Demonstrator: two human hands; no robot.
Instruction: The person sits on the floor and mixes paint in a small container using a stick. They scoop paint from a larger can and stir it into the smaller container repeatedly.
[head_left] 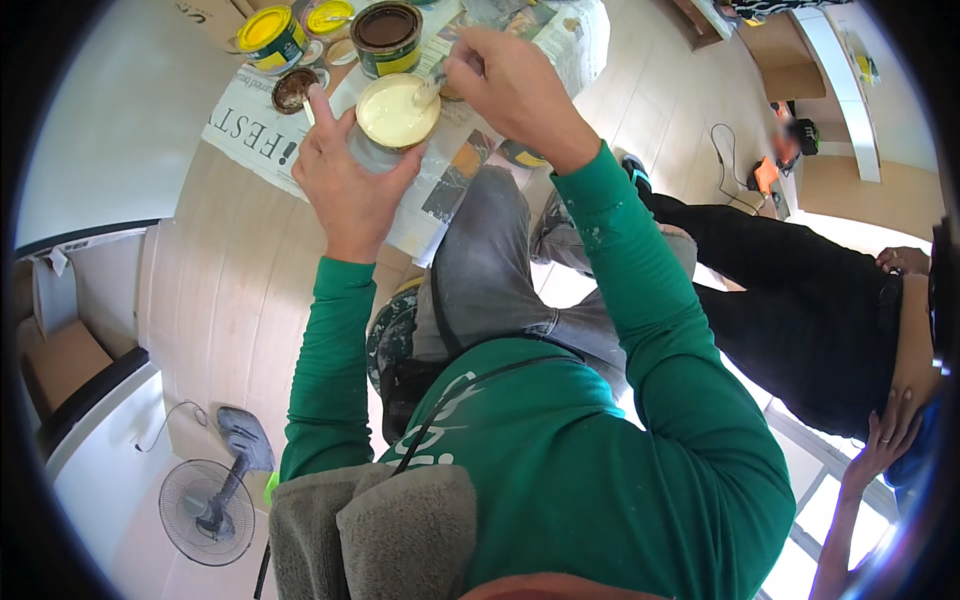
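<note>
An open tin of cream paint (pixel 392 108) is at the far middle, over newspaper (pixel 260 135). My left hand (pixel 352 188) grips it from the near side, thumb at the right and fingers at the left. Above the tin's right rim, my right hand (pixel 520 95) is closed on a pale, paint-smeared tool (pixel 428 92), whose lower end meets the paint. Whether that tool is a brush or a stick I cannot make out. Just behind stands an open tin of dark brown paint (pixel 388 28). A brown-stained lid (pixel 294 90) lies beside my left fingertips.
Two yellow-topped paint tins (pixel 265 28) (pixel 327 16) stand at the far left of the newspaper. Another person's legs in black trousers (pixel 790 290) stretch in from the right. A fan (pixel 207 512) stands at lower left. A cable (pixel 722 165) lies on the floor at right.
</note>
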